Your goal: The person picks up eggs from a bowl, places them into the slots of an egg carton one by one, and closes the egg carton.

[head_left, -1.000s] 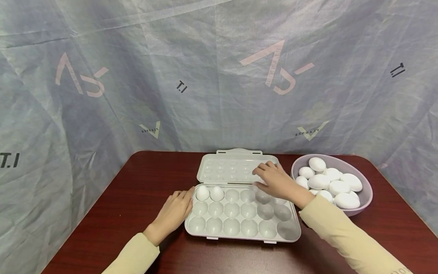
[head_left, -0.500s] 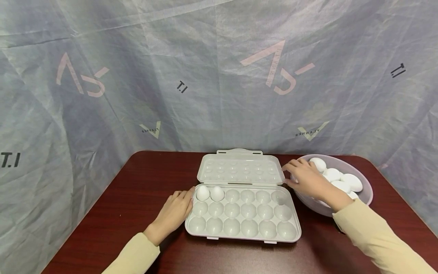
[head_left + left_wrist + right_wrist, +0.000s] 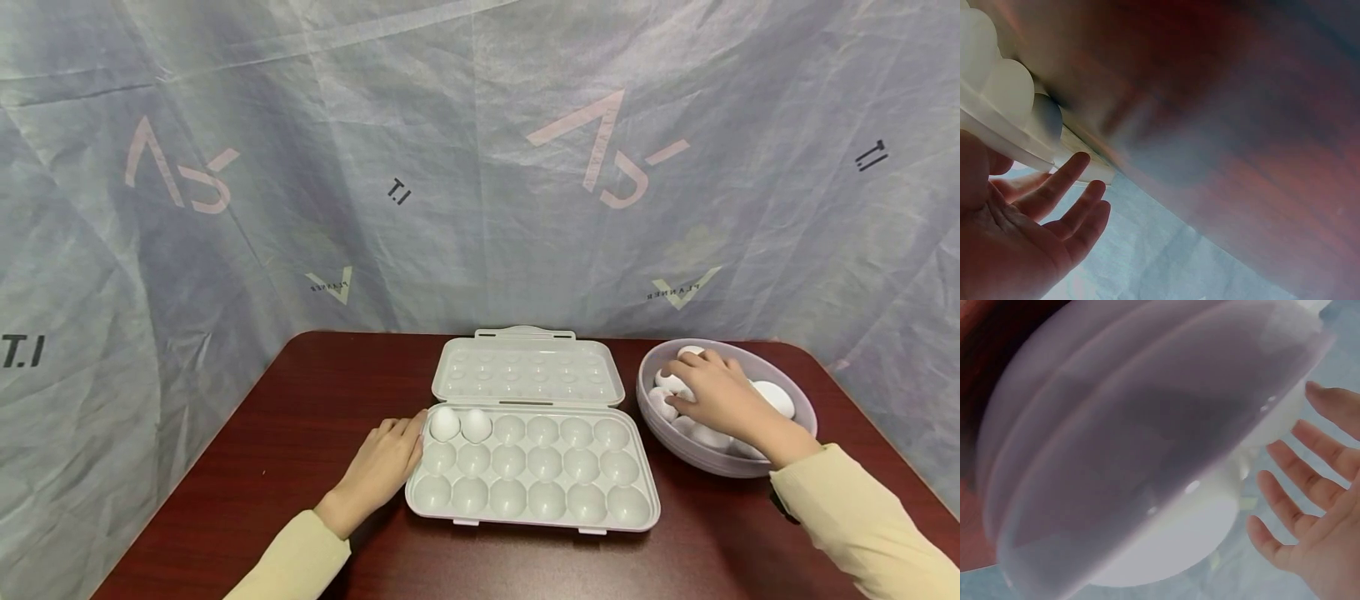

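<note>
Right hand (image 3: 712,396) has gone from over the lid (image 3: 528,372) to the bowl (image 3: 678,448); left hand (image 3: 384,458) and box (image 3: 544,461) haven't shifted. We see two eggs (image 3: 446,424) seated at the left end of the box's back row, other cells bare, lid folded open behind. The rest of the eggs, big one (image 3: 774,399) included, sit piled in the bowl, right of the box on the tabletop (image 3: 322,400).

Hands: right is spread, fingers slightly bent over the pile, nothing held; we can't tell if fingertips touch an egg. Left is relaxed, fingers nearly straight along the box's left edge, not wrapped round it.

Risks, our read:
- Loose pile: digging one egg out could roll its neighbours, maybe over the rim.
- Forearm crosses the near rim; leaning on it could tip the bowl.
- Eggs look smooth; a weak pinch could drop one.
- Big one looks oversize for a cell; forcing it could jam or knock the seated pair.
- Left hand only steadies one side, so a hard push from the right could skid or twist the box.

Writing: backdrop (image 3: 487,167) has "T.I" (image 3: 22,350), maybe mirrored, and a reversed "PLANNER" (image 3: 677,292). Big pink marks: can't read them. No labels we can see on box or bowl.
</note>
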{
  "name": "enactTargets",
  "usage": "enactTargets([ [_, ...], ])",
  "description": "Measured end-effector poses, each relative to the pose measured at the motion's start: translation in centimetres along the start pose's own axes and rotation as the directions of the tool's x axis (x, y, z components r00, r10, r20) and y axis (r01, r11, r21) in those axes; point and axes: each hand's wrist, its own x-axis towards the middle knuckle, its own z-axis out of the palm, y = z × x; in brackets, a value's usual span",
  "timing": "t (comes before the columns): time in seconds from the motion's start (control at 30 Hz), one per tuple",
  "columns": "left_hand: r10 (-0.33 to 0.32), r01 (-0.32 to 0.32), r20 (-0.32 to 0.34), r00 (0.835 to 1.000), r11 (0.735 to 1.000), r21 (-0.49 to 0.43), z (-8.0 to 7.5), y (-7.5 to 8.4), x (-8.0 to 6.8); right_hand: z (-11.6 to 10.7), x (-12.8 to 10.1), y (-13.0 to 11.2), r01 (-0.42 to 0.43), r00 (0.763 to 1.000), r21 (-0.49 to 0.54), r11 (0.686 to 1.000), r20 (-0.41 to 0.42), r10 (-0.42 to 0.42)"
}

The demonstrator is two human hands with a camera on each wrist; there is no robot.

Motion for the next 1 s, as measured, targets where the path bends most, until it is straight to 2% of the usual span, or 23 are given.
enactTargets([
  [0.47,0.009,-0.009,-0.005,1.0,1.0,-0.007,0.0,0.0,0.1,0.3,-0.8,1.7,-0.056,0.995,-0.022,0.998,0.078,0.057],
  [1.0,-0.004,0.004,0.012,1.0,1.0,-0.02,0.1,-0.1,0.0,0.4,-0.3,1.7,-0.087,0.983,-0.048,0.995,0.157,0.094],
])
